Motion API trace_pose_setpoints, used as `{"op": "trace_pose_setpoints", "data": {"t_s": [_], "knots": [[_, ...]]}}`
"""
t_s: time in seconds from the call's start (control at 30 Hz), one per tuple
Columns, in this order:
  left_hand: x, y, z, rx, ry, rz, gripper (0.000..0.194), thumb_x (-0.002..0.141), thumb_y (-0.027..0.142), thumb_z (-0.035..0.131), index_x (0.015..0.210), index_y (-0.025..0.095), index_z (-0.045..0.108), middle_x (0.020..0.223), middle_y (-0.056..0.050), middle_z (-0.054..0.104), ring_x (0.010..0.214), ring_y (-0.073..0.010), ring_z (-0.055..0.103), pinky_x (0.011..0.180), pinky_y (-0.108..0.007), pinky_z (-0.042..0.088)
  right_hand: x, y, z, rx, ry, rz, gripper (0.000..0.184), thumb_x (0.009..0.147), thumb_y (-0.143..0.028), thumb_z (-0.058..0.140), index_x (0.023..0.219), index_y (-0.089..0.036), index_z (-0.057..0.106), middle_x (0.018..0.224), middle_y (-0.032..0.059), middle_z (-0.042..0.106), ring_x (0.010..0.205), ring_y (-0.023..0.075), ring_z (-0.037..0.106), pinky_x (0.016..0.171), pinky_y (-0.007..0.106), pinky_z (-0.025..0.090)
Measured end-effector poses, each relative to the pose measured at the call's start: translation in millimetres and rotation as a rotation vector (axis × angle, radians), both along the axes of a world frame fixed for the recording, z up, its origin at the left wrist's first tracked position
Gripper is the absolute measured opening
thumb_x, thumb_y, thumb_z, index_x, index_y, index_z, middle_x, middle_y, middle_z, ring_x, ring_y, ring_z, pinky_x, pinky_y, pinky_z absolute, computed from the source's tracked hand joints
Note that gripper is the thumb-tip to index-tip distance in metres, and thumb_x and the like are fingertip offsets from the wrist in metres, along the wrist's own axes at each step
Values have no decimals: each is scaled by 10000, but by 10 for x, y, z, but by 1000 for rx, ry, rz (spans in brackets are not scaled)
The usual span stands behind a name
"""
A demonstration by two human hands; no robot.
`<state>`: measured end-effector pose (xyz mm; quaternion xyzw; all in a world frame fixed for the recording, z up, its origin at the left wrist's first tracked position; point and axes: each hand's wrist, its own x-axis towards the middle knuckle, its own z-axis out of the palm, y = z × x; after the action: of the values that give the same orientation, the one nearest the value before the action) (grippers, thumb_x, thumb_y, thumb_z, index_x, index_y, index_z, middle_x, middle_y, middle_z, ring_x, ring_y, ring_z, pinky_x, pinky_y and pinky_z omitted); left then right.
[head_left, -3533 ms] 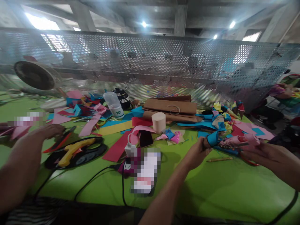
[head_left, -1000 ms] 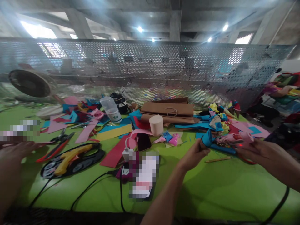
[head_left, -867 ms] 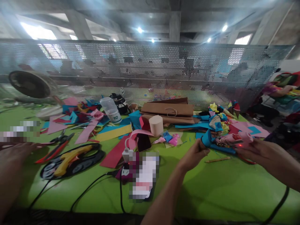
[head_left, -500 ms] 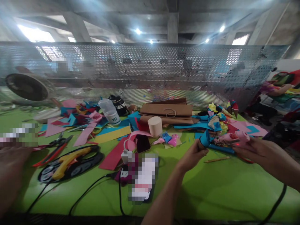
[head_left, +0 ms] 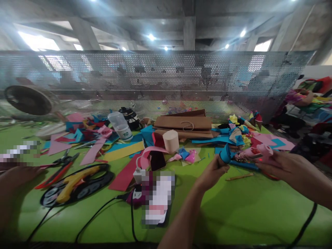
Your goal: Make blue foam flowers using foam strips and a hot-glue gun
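In the head view, my left hand (head_left: 211, 174) is closed around the narrow end of a rolled blue paper cone (head_left: 225, 154). To its right, my right hand (head_left: 293, 164) is wrapped round a pink hot glue gun (head_left: 263, 151) with a small red light. The gun points left toward the cone; whether its tip touches the paper cannot be made out. A blue bar-shaped thing (head_left: 245, 165) and a thin brown stick (head_left: 240, 176) lie on the green table (head_left: 243, 211) below. Red handles partly show beneath my right hand.
Another person's hand (head_left: 20, 173) is at the left, by a blurred-out object. A yellow glue gun (head_left: 75, 181), pliers (head_left: 58, 173), a phone (head_left: 159, 200), cables, a paper roll (head_left: 171, 141), a plastic cup (head_left: 120, 126) and paper scraps lie about. Behind stands a perforated screen (head_left: 166, 76).
The other person's hand has moved left, away from the pliers. The view has shifted slightly. My hands keep hold of the cone and glue gun, with the cone's opening tipped more upward.
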<state>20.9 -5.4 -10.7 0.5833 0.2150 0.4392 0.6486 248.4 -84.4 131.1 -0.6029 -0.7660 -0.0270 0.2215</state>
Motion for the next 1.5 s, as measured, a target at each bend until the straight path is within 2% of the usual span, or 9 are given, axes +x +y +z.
{"op": "trace_pose_setpoints", "data": {"t_s": [0.17,0.33,0.5,0.77,0.97,1.13,1.3,1.5], "knots": [[-8,1,10,-10,14,-8,395,822,439,783,959,196,503,831,26,427,794,-136,391,761,-300,344,46,19,-37,-9,18,7,737,833,-927,386,562,-252,507,519,3,498,466,181,495,494,309,389],[-13,-11,24,-11,17,-16,394,817,447,773,927,199,488,834,23,419,803,-138,382,762,-299,337,122,49,-106,-74,134,47,602,862,-795,550,650,-232,538,592,-10,536,528,162,491,496,271,365],[-21,-21,36,-9,47,-8,357,833,421,755,923,199,491,843,12,439,814,-147,395,760,-306,341,138,73,-115,-125,144,78,513,869,-706,614,702,-225,549,616,-20,535,542,145,448,505,267,333],[-30,-26,47,-10,47,-7,360,835,421,762,921,196,494,859,6,468,821,-149,411,787,-312,361,99,69,-80,-149,63,23,618,883,-799,494,620,-245,421,591,-20,469,546,158,445,523,291,331],[-25,-18,32,-15,41,-2,334,842,381,753,918,195,487,835,21,444,804,-138,401,765,-303,349,92,47,-31,-137,44,44,610,889,-795,486,627,-249,413,596,-15,480,552,156,441,530,289,339],[-22,-11,21,-11,54,9,344,838,387,746,890,203,460,825,24,441,794,-136,391,751,-302,332,105,59,-41,-131,29,8,642,859,-834,472,592,-253,408,566,-11,464,523,158,425,512,296,321],[-21,-2,9,-3,57,7,389,829,434,758,879,209,446,818,30,418,780,-131,368,749,-302,327,101,45,-53,-139,45,68,581,905,-746,528,621,-245,454,576,-17,495,525,154,442,523,290,341],[-17,12,-17,2,67,6,375,830,433,751,897,209,458,833,20,410,800,-141,378,755,-307,331,142,63,-93,-88,66,18,670,850,-867,475,601,-246,494,565,-2,506,514,166,473,512,296,347]]}}
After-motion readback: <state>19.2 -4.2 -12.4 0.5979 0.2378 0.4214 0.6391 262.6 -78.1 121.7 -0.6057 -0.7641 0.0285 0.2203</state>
